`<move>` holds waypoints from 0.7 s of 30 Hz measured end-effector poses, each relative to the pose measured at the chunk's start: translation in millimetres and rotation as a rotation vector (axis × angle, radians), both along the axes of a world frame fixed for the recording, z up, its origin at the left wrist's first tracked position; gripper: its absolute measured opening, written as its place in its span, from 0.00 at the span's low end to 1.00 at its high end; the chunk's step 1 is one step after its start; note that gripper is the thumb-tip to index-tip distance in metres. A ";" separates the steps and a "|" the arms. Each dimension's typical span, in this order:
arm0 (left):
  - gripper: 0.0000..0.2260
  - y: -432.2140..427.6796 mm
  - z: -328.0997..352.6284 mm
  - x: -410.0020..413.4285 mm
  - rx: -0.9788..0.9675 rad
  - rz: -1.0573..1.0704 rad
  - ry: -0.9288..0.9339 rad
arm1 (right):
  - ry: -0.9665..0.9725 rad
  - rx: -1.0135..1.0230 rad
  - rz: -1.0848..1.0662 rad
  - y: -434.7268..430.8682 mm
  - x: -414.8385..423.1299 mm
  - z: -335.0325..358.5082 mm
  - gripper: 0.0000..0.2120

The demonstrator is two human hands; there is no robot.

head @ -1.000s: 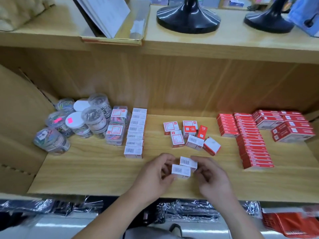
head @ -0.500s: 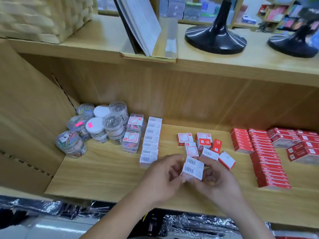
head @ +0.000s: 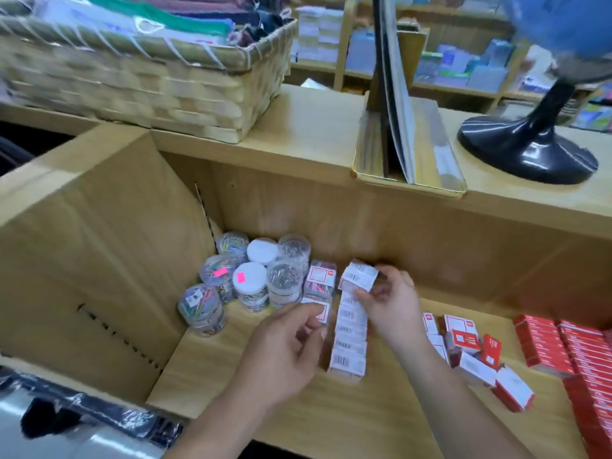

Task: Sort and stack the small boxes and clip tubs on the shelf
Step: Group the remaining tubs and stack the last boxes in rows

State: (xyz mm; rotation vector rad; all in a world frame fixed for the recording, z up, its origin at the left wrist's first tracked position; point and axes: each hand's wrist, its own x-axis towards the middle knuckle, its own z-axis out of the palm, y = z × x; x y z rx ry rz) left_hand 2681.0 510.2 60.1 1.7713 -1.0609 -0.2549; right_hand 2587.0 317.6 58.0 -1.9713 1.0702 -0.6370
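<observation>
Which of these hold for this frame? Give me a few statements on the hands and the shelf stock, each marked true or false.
1. The right hand holds small white barcoded boxes at the far end of the row of white boxes. True.
2. The clip tubs stand at the right end of the shelf. False: they are grouped at the left, by the side wall.
3. The stacked red boxes lie to the right of the loose red-and-white boxes. True.
4. The wicker basket sits among the tubs. False: it sits on the top surface above.
</observation>
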 end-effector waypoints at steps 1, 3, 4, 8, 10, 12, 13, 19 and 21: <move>0.12 1.1 -0.5 2.4 0.001 0.010 -0.015 | -0.012 -0.012 -0.034 1.1 1.7 -2.0 0.29; 0.11 1.6 -3.5 4.7 0.001 0.010 -0.026 | -0.021 0.016 -0.076 3.4 4.4 -5.5 0.29; 0.10 0.9 -4.7 4.6 0.003 0.006 -0.028 | -0.026 0.057 -0.082 4.2 5.6 -6.8 0.26; 0.10 -4.5 -1.9 1.1 -0.032 -0.023 -0.033 | 0.003 0.106 -0.047 7.1 6.3 -8.5 0.10; 0.10 -8.9 0.8 0.2 -0.025 -0.034 -0.024 | 0.031 0.071 -0.031 10.0 6.2 -6.8 0.10; 0.09 -14.6 1.6 -1.7 -0.009 -0.048 -0.022 | 0.073 0.037 -0.028 12.7 5.6 -7.5 0.10; 0.09 -17.8 2.2 -3.7 0.003 -0.057 -0.027 | 0.089 0.037 -0.020 13.4 5.2 -8.7 0.11; 0.10 -48.5 12.3 -38.3 0.045 -0.126 -0.163 | -0.073 0.041 -0.107 13.3 -44.3 26.4 0.18; 0.11 -69.3 11.8 -56.1 0.162 -0.243 -0.215 | -0.076 -0.161 -0.223 4.5 -94.3 35.2 0.08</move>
